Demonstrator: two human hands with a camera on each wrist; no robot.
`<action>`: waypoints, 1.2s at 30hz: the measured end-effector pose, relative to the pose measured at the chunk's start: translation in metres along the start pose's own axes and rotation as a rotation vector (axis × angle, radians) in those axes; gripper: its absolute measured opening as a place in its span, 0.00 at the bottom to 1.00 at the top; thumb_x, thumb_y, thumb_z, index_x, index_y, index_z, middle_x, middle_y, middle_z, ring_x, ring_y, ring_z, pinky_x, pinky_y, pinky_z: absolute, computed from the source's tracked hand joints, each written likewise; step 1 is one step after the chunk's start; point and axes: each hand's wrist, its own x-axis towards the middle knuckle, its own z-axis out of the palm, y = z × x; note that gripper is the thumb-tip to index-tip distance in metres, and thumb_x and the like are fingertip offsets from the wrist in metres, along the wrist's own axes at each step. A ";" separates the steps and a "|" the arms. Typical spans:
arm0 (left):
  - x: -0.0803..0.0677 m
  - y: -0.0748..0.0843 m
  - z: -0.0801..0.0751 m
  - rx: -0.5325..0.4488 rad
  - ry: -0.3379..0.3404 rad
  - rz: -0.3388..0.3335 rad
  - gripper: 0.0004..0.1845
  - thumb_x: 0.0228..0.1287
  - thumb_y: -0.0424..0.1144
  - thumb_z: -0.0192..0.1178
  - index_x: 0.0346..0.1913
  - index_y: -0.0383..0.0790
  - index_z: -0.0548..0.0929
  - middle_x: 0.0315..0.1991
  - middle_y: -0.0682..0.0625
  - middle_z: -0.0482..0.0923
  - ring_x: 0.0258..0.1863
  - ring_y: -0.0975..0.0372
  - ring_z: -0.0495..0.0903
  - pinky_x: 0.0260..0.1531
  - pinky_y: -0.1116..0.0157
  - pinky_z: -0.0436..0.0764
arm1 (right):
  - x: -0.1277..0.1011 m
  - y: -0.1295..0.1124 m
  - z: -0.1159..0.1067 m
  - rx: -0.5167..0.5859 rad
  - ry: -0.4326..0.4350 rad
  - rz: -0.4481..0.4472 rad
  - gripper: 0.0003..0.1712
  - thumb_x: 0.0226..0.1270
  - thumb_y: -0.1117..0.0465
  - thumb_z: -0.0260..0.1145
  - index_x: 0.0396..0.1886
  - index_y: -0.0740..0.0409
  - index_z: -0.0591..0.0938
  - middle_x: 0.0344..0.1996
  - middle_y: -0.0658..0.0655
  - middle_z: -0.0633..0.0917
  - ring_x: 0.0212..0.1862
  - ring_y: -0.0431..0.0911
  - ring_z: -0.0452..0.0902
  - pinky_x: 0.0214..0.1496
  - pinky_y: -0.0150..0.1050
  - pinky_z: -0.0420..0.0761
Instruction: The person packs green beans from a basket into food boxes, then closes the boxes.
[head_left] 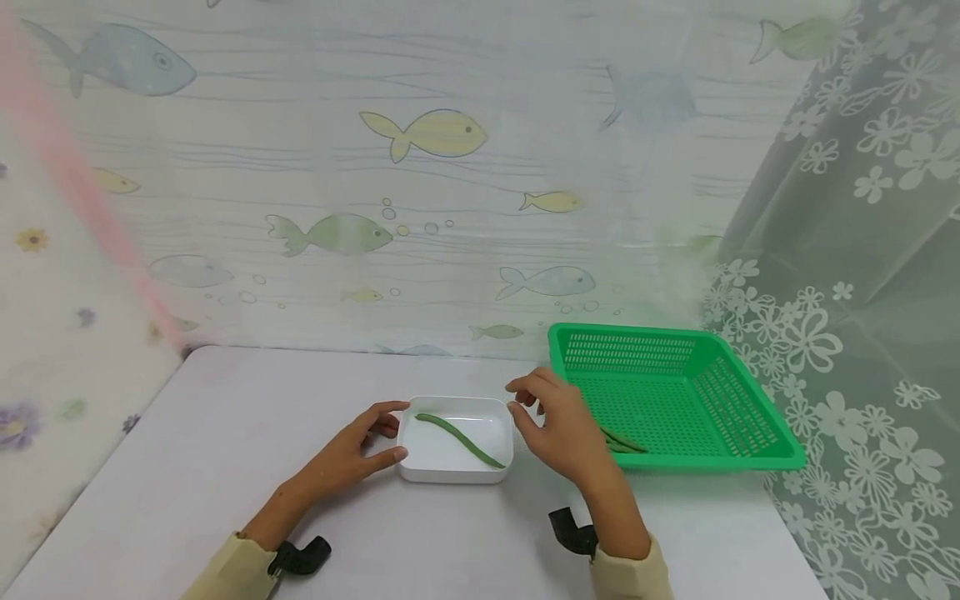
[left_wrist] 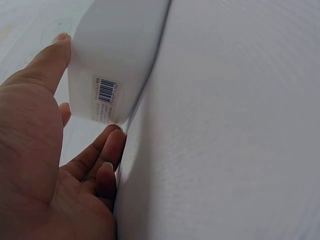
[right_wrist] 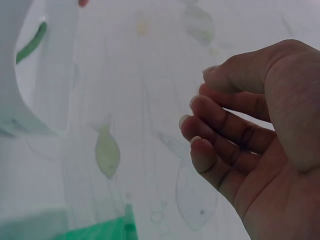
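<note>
At the near edge of the pale desk (head_left: 225, 467) we see two cream sleeves (head_left: 232, 571), each wrist carrying a small black camera mount, with bare surface stretching wide to the left and a narrower strip to the right. Our left hand (head_left: 352, 454) lies low against the left wall of a white dish (head_left: 480, 475), thumb at its far corner and fingers along the near one; the left wrist view shows the thumb (left_wrist: 47, 60) and fingertips bracketing the barcoded side of the dish (left_wrist: 110, 65) in a light clasp. Our right hand (head_left: 558, 429) hangs above the gap just right of the dish, fingers loosely curled and empty, as the right wrist view confirms with nothing between the fingers (right_wrist: 225, 130) and the palm. Inside the dish a single long green bean (head_left: 461, 439) runs diagonally from the far left corner to the near right. Just beyond the right hand sits a green plastic basket (head_left: 750, 454) holding a few more green beans (head_left: 622, 442) near its front left corner. A fish-print curtain (head_left: 420, 167) closes off the far edge of the desk, and a floral sheer (head_left: 862, 292) bounds the right.
</note>
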 end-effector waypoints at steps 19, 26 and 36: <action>0.001 -0.001 0.001 0.008 -0.002 -0.011 0.37 0.72 0.56 0.70 0.78 0.65 0.66 0.61 0.54 0.78 0.61 0.59 0.79 0.63 0.49 0.74 | -0.017 0.049 -0.053 -0.054 0.069 0.115 0.15 0.69 0.76 0.68 0.51 0.61 0.88 0.46 0.57 0.87 0.48 0.49 0.83 0.46 0.50 0.84; 0.001 -0.001 0.001 0.010 0.001 -0.006 0.37 0.72 0.55 0.70 0.79 0.64 0.66 0.61 0.53 0.78 0.61 0.59 0.80 0.62 0.50 0.75 | -0.026 0.058 -0.066 -0.077 0.003 0.195 0.16 0.69 0.76 0.65 0.52 0.62 0.88 0.49 0.58 0.87 0.54 0.55 0.83 0.56 0.59 0.82; 0.000 -0.001 0.002 -0.004 0.000 0.007 0.36 0.73 0.54 0.69 0.79 0.61 0.66 0.61 0.54 0.78 0.61 0.59 0.80 0.62 0.51 0.74 | -0.037 0.076 -0.073 -0.074 -0.166 0.305 0.16 0.72 0.72 0.63 0.56 0.65 0.86 0.54 0.61 0.87 0.59 0.62 0.82 0.60 0.63 0.81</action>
